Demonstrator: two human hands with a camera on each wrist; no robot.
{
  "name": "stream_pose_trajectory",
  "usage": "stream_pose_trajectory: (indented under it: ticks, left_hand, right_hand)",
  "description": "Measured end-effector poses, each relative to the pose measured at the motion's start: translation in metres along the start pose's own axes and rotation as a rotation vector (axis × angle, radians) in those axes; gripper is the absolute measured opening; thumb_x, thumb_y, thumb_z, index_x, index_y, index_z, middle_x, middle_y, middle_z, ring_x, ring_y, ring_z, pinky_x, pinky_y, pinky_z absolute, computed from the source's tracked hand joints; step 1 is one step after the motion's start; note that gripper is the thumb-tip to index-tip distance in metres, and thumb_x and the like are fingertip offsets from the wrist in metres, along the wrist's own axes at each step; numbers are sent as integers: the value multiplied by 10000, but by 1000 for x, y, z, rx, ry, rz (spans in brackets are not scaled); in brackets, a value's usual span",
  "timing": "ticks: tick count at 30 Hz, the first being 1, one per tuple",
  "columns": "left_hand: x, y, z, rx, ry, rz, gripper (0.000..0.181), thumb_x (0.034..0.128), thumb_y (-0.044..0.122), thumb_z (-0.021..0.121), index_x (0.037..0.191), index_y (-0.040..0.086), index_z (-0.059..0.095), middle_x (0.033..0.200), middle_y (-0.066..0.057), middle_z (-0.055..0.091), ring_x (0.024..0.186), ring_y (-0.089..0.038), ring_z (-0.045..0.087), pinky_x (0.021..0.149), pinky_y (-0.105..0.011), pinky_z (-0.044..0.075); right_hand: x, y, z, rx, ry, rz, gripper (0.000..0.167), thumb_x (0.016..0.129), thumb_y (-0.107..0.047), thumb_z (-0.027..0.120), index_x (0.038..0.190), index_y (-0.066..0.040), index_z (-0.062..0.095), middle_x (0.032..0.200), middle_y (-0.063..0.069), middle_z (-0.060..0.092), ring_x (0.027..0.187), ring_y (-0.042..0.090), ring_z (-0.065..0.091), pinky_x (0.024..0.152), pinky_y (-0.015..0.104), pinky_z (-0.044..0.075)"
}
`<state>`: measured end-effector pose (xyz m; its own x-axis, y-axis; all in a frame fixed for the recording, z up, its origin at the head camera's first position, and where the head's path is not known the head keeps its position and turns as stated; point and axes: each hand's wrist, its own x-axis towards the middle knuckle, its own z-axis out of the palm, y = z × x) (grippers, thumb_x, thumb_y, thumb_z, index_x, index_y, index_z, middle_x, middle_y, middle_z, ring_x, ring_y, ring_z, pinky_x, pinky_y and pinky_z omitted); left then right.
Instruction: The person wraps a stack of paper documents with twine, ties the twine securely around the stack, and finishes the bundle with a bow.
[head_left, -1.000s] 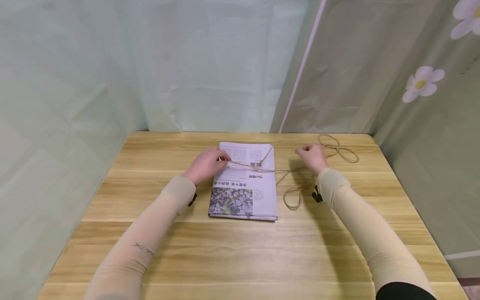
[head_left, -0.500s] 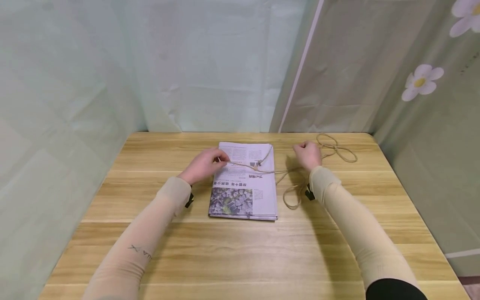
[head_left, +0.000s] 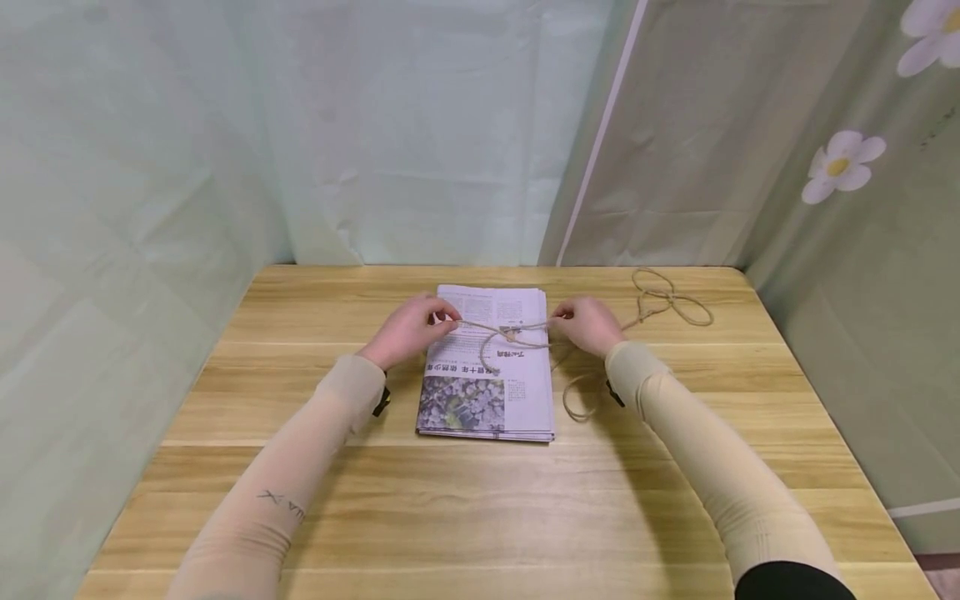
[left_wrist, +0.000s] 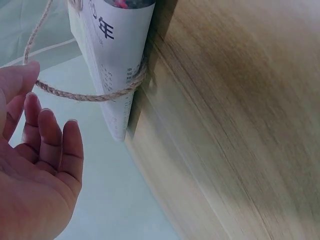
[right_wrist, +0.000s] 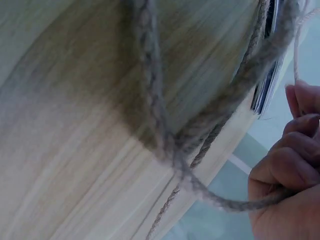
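The site is presenting as a small curtained-off work corner; whether a home or a studio is housing it is proving impossible to tell. Pale green sheeting (head_left: pixel 435 150) is hanging behind a wood-grain table (head_left: pixel 487 517) and along its left. A grey-brown panel (head_left: pixel 675 150) is adjoining, bearing a white stripe (head_left: pixel 598 142); printed white flowers (head_left: pixel 840 167) are decorating the right-hand hanging (head_left: pixel 900 333).

You have rough, fibrous rope (left_wrist: pixel 75 96) over matt paper newspapers (head_left: pixel 525 408), a smooth wood-grain tabletop (head_left: pixel 465 517) with a soft sheen, matt cloth sleeves (head_left: pixel 727 462), and creased, faintly glossy far sheeting (head_left: pixel 435 150)
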<state>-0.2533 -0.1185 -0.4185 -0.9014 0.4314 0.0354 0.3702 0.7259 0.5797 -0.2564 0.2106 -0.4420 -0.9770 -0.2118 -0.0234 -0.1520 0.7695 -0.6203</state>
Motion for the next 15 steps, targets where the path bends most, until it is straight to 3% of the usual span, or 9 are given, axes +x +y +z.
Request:
stream_pose_trajectory:
  ticks: [5, 9, 15]
  left_hand:
    - [-1, 3, 5, 62, 14, 1, 160, 1006, 225, 676, 1116, 122, 729, 989, -52, 596, 871, -222, 543, 769, -382, 458]
    - [-3, 13, 17, 180, 13, 11, 171, 982, 300, 691, 997, 130, 712, 896, -11, 617, 794, -194, 555, 723, -362, 472]
    - [-5, 33, 39, 284, -119, -34, 407, 958, 558, 636, 788, 188, 637, 706, 38, 608, 625, -163, 544, 580, -338, 455]
  right_hand:
    - [0, 2, 6, 21, -83, -37, 226, 1016, -245, 637, 1115, -95, 774, 1083, 62, 736, 934, 228, 616, 851, 407, 489]
    - [-3, 1, 8, 64, -112, -7, 273, 1037, -234, 595, 1212, -87, 743, 1211, 99, 703, 1032, 242, 608, 905, 419, 484]
    - [-7, 1, -1, 87, -34, -21, 380, 1052, -359, 570, 1277, -81, 699, 1275, 136, 663, 1175, 331, 593, 1001, 499, 465]
